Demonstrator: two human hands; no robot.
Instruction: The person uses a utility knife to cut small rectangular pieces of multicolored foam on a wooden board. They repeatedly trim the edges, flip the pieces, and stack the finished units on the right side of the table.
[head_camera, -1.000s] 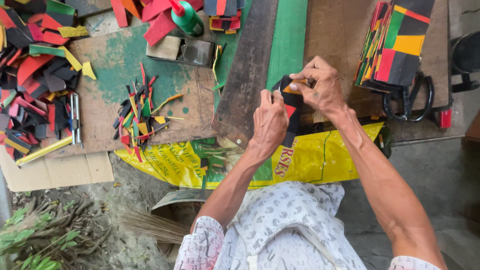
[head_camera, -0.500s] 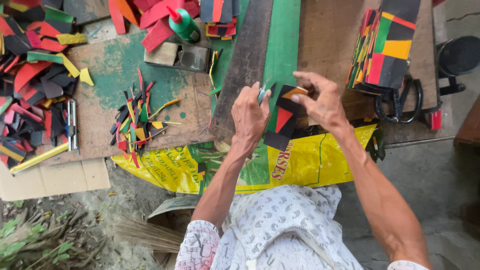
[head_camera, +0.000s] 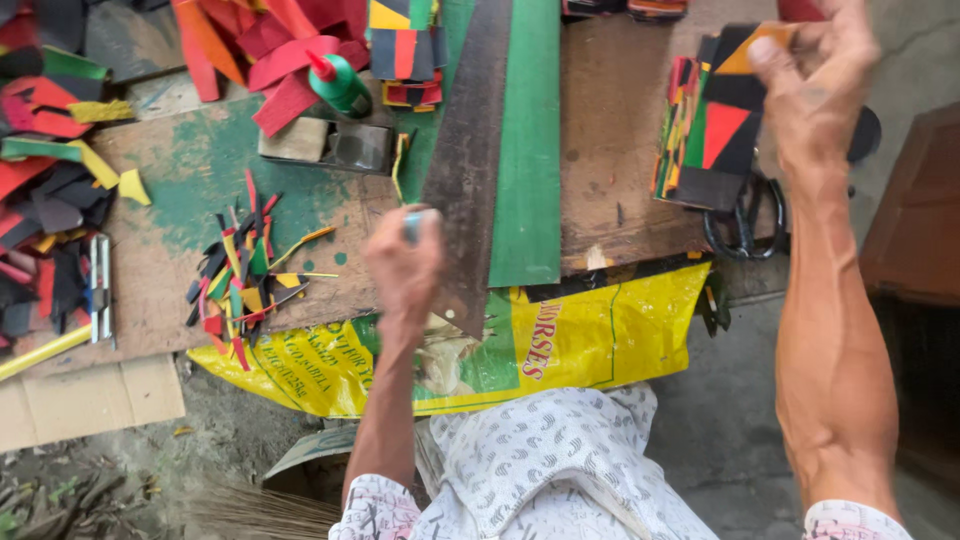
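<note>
Right hand lifted patchwork piece rightward, gripping it, long axis upright; left hand fisted around small tool.

left hand motion-blurred, perhaps gripping a small tool, scissors half hidden

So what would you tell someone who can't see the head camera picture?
Seen from above, the right hand holds a patchwork piece of black, red, green and orange over a wooden board, while the left hand grips a small pale tool beside a long dark strip. Colourful scraps lie to the left.
</note>
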